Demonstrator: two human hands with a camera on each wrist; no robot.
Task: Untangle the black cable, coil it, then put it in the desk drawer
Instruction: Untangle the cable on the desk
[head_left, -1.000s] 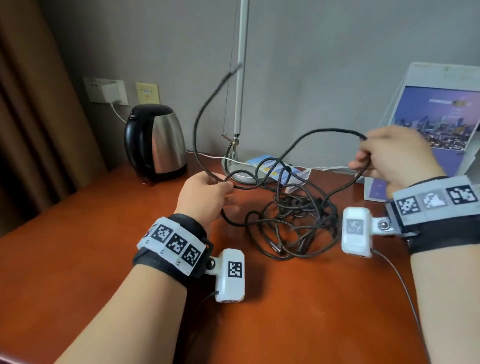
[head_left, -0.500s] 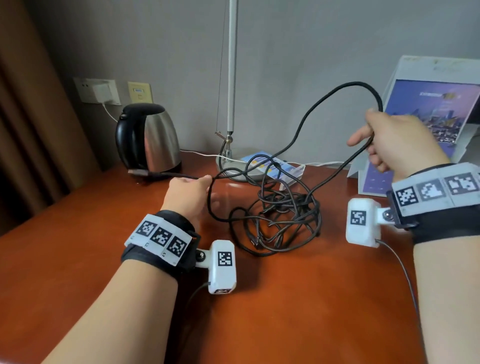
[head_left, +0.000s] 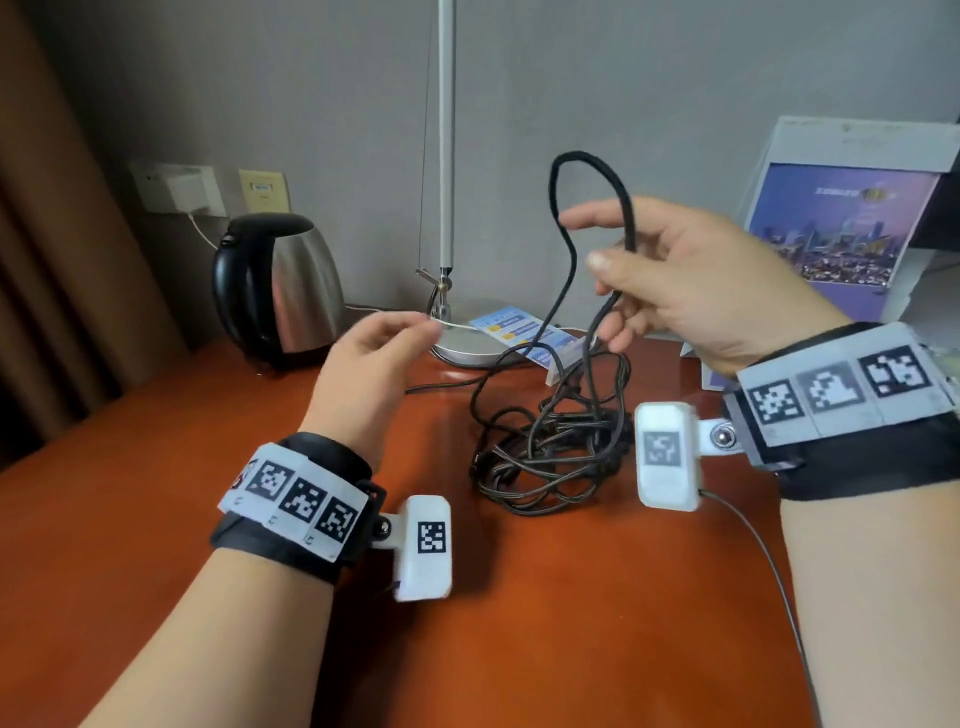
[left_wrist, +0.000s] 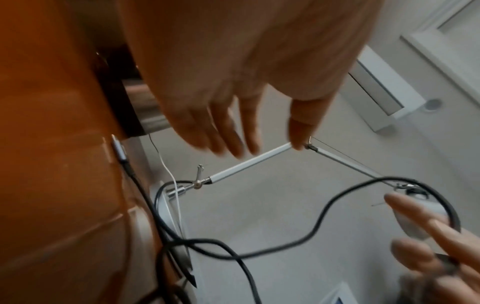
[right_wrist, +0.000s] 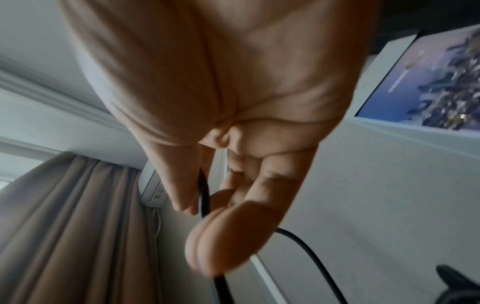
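Note:
The black cable (head_left: 550, 452) lies mostly as a tangled heap on the wooden desk (head_left: 156, 467), between my wrists. One strand rises from the heap into a loop above my right hand (head_left: 608, 249), which pinches the cable (right_wrist: 205, 195) between thumb and fingers, with the index finger stretched out. My left hand (head_left: 410, 332) hovers left of the heap with straight, spread fingers (left_wrist: 233, 144) and holds nothing. The cable's plug end (left_wrist: 118, 148) lies flat on the desk near the kettle. No drawer is in view.
A steel kettle (head_left: 280, 280) stands at the back left. A lamp base (head_left: 467, 348) with its pole (head_left: 445, 156) and a blue leaflet (head_left: 524, 332) sit behind the heap. A brochure stand (head_left: 841, 223) fills the back right. Wall sockets (head_left: 176, 189) are behind the kettle.
My left hand has let go of the cable end and lifted with its fingers open. My right hand has carried its loop left, toward the middle.

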